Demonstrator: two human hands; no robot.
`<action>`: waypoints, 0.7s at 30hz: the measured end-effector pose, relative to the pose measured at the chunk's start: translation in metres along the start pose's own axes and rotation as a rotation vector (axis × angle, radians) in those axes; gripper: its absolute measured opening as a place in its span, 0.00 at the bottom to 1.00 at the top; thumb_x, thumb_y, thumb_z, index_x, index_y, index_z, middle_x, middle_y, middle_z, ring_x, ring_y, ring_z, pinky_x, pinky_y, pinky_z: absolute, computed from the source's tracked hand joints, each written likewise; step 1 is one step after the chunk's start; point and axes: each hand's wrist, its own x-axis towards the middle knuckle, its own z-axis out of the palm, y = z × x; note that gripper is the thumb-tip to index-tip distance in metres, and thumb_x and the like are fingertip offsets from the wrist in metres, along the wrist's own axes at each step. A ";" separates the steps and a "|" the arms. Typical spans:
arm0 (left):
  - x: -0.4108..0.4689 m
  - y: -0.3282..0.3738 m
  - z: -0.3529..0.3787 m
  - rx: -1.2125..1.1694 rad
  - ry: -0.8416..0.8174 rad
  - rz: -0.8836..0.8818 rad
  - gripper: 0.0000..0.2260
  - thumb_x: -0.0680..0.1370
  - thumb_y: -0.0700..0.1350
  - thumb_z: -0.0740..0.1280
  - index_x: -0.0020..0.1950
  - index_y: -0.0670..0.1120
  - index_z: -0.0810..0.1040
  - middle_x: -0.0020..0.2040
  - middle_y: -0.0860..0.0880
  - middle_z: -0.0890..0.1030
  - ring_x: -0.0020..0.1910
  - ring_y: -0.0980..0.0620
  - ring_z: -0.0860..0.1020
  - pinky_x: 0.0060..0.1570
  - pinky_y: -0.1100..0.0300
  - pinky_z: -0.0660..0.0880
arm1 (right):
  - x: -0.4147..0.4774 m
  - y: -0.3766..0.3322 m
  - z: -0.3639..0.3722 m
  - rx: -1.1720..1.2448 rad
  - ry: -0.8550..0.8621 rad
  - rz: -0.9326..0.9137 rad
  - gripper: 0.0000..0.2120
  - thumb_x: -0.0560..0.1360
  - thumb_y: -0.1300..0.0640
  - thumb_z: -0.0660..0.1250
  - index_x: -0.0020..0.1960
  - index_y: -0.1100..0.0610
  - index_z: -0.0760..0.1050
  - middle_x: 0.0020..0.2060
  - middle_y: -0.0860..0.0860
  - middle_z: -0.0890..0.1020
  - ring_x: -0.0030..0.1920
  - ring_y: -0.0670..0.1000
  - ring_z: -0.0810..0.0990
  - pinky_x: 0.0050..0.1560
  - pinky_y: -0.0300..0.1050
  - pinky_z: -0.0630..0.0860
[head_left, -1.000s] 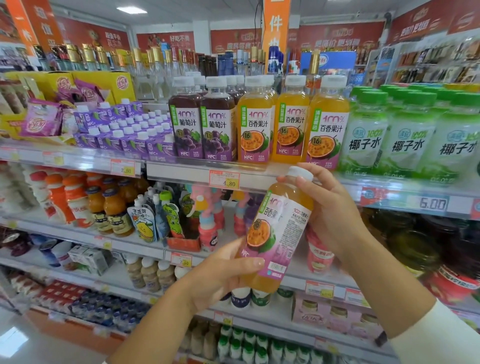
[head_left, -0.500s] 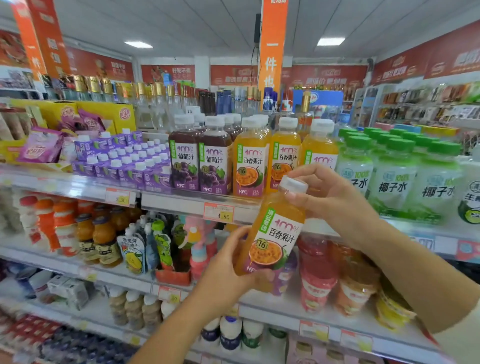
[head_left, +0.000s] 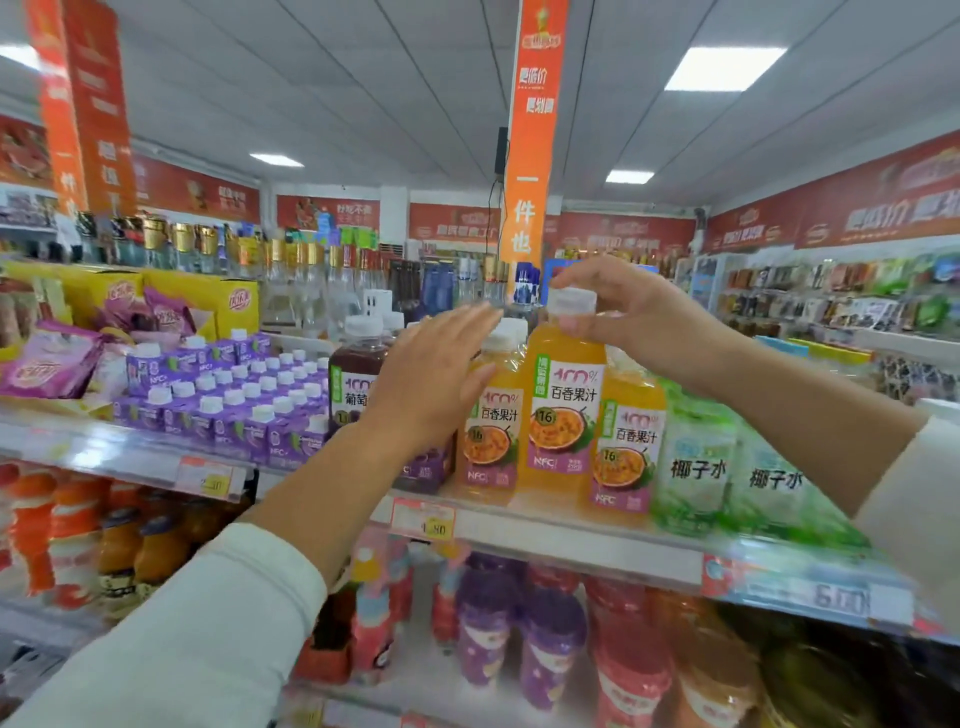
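An orange passion-fruit juice bottle with a white cap stands upright on the top shelf, between two bottles of the same kind. My right hand pinches it at the cap and neck from the right. My left hand is spread flat with straight fingers in front of the neighbouring orange bottle and a dark grape juice bottle; I cannot tell whether it touches them.
Green-labelled coconut water bottles stand to the right, purple cartons to the left. Price tags line the shelf edge. Lower shelves hold small bottles and cups. Glass bottles stand behind the row, and orange banners hang from the ceiling.
The orange bottle went from tilted in both hands in front of the shelves to upright in the shelf row. My left hand let go of its base and opened flat.
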 end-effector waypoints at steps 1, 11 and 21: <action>0.004 -0.003 0.001 0.014 -0.027 0.012 0.23 0.83 0.53 0.58 0.78 0.52 0.60 0.78 0.53 0.63 0.77 0.54 0.59 0.76 0.50 0.52 | 0.003 0.003 0.000 -0.016 -0.008 0.014 0.13 0.75 0.56 0.71 0.57 0.44 0.76 0.55 0.43 0.80 0.56 0.53 0.79 0.58 0.53 0.76; 0.011 -0.020 0.010 -0.064 0.042 0.004 0.19 0.81 0.50 0.65 0.72 0.53 0.71 0.70 0.53 0.75 0.70 0.53 0.70 0.75 0.53 0.54 | 0.025 0.015 0.002 -0.213 -0.124 0.105 0.14 0.74 0.55 0.73 0.58 0.46 0.76 0.56 0.52 0.80 0.52 0.55 0.81 0.55 0.53 0.80; 0.010 -0.029 0.020 -0.084 0.066 0.026 0.20 0.80 0.54 0.61 0.72 0.53 0.72 0.69 0.53 0.76 0.68 0.52 0.73 0.74 0.50 0.56 | 0.041 0.022 0.002 -0.341 -0.200 0.096 0.12 0.75 0.55 0.71 0.56 0.46 0.73 0.55 0.52 0.79 0.51 0.53 0.81 0.54 0.55 0.80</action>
